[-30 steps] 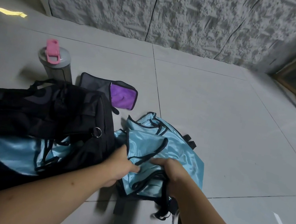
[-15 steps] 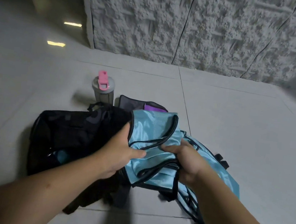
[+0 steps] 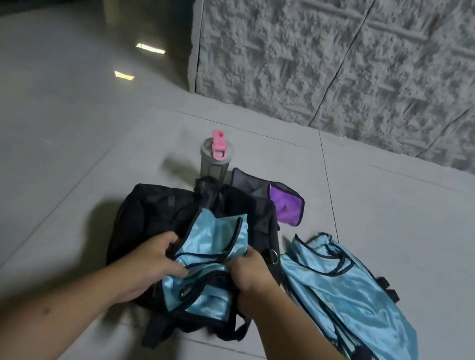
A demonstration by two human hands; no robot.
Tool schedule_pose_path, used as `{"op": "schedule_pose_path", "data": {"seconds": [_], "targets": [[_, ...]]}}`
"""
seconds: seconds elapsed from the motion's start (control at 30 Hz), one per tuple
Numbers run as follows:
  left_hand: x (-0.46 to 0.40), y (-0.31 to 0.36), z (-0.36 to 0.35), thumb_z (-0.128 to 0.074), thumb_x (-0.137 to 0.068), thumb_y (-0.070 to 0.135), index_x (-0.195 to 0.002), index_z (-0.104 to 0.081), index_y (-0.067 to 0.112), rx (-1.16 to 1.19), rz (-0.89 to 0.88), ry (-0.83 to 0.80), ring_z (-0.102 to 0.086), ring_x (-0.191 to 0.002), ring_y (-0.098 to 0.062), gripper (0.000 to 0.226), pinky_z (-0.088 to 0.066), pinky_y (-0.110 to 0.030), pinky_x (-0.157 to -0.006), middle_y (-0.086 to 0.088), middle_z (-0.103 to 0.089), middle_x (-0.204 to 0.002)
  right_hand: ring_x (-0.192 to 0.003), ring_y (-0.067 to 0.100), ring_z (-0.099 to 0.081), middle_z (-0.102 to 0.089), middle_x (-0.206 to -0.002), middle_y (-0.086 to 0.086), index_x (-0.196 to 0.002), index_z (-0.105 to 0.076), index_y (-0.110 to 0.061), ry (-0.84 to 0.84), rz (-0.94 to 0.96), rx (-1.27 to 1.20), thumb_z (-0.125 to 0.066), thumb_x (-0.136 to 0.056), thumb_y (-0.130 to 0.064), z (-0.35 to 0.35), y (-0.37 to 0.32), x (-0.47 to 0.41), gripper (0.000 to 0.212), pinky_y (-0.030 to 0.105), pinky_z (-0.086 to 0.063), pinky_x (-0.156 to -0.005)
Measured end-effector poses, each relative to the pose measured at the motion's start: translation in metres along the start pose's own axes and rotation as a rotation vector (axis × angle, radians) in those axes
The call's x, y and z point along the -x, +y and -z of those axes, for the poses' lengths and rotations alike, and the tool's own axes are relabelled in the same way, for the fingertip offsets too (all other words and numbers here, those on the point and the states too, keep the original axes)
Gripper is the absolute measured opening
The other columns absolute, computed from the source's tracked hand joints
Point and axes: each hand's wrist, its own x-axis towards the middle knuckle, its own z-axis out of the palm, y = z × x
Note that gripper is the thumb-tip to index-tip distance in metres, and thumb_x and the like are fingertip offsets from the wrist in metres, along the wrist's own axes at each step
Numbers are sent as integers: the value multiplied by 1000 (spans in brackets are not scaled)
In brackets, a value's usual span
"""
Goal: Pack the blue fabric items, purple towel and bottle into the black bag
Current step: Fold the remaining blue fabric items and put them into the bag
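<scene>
Step in hand: stuffing blue fabric item (image 3: 208, 254) into black bag (image 3: 159, 215). Your left hand (image 3: 148, 261) and right hand (image 3: 249, 275) both clamp its edges over bag mouth. Next: push down, release. Second blue item (image 3: 344, 302) right of bag; bottle (image 3: 214, 158), purple towel (image 3: 282, 205) behind, on floor.

Black bag (image 3: 150, 213) interior hidden by blue fabric (image 3: 209, 245) (fingertips too).

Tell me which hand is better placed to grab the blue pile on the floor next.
Right, probably: the right hand is nearest the blue pile right of the black bag; the left hand is across the bag.
</scene>
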Motion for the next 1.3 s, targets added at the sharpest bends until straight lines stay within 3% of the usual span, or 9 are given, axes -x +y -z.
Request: {"op": "schedule_pose_path", "data": {"seconds": [0.2,0.33,0.43,0.53,0.77,0.97,1.13,1.23,1.3], "targets": [[-7,-14,5,-80,-77,12,-122,-64,10,161,292,-61,-75,-95,-29,48,-57,-52,-91,-9,-77,-105,-90,41,-74,-76,-100,22,-111,-69,-2,64,-90,124,-52,-87,11,8,15,-3,33,56,-61,-80],[-9,1,-1,-65,-91,6,-116,-57,28,261,173,-11,-62,-92,-13,34,-48,-31,-78,5,-67,-118,-94,44,-73,-75,-101,25,-108,-72,-1,22,-136,231,-54,-87,5,16,17,1,28,59,-58,-85],[-12,18,-7,-50,-94,-3,-150,-35,27,201,49,-23,-52,-112,-12,66,-34,-34,-93,5,-52,-144,-99,44,-72,-74,-107,25,-112,-72,1,-86,-176,288,-62,-89,3,18,18,5,25,56,-59,-87],[-19,26,-9,-45,-90,-8,-158,-21,23,69,-72,-30,-43,-133,-15,78,-37,-30,-104,1,-39,-157,-104,42,-71,-74,-112,22,-116,-71,-4,-188,-149,335,-68,-87,-4,9,15,5,29,57,-56,-93],[-22,27,-4,-41,-92,-12,-159,0,30,16,-141,3,-29,-148,-17,89,-41,-13,-81,1,-34,-160,-99,38,-73,-76,-105,17,-109,-75,-9,-160,-90,585,-63,-87,-3,-27,10,-30,26,56,-58,-88],[-30,36,-5,-35,-90,-21,-157,13,27,170,-223,20,-42,-142,-18,96,-36,-28,-104,-3,-50,-150,-117,37,-61,-63,-128,20,-134,-57,-1,-195,-10,1108,-51,-97,-5,-56,10,-51,38,37,-52,-89],[-30,38,-3,-32,-86,-27,-157,-4,29,237,-271,49,-47,-133,-13,95,-44,-24,-96,3,-52,-140,-92,21,-62,-68,-111,18,-132,-59,2,-33,-26,669,-43,-101,-4,-52,-4,-69,35,34,-51,-82],[-35,34,2,-31,-79,-29,-149,-22,31,290,-306,18,-52,-133,-12,93,-47,-36,-105,-3,-54,-146,-112,31,-62,-63,-128,19,-134,-57,3,26,-113,377,-39,-108,-25,-48,-5,-86,42,41,-49,-102],[-36,32,4,-32,-77,-28,-147,-26,35,277,-311,13,-53,-134,-15,94,-44,-42,-109,-5,-55,-145,-119,32,-57,-55,-140,17,-141,-50,2,33,-186,158,-33,-110,-31,-46,-4,-89,48,41,-50,-95]]}}
